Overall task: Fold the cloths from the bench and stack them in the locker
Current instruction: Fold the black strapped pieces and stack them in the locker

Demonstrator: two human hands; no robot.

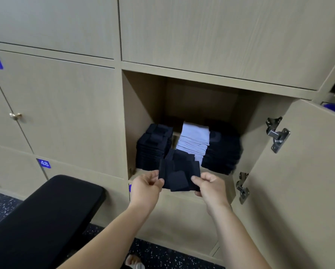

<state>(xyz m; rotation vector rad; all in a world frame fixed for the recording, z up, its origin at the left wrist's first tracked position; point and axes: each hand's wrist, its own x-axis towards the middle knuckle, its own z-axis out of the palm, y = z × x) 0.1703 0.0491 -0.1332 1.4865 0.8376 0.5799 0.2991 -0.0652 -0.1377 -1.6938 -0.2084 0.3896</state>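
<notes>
Left hand (146, 186): thumb on top, fingers curled under, pinching the left edge of the dark cloth bundle (179, 171). Narrow grip.
Right hand (211, 188): same pinch on the bundle's near right corner, thumb over, fingers tucked beneath.

Bundle: several folded navy pieces, slightly fanned and lying roughly flat. It is held between the two hands at the front lip of the open locker (143, 105). The outline is close to square, a little longer front to back. The far end points into the compartment, towards the light cloth stack (194, 140).

Inside the locker there are three stacks. The left dark stack (154, 144) and the right dark stack (223, 150) flank the light one. The right one is blurred at its edge.

The locker door (298, 171) is swung open to the right, with its hinges (277, 133) showing. The black padded bench (42, 216) is at lower left, near the left forearm.
</notes>
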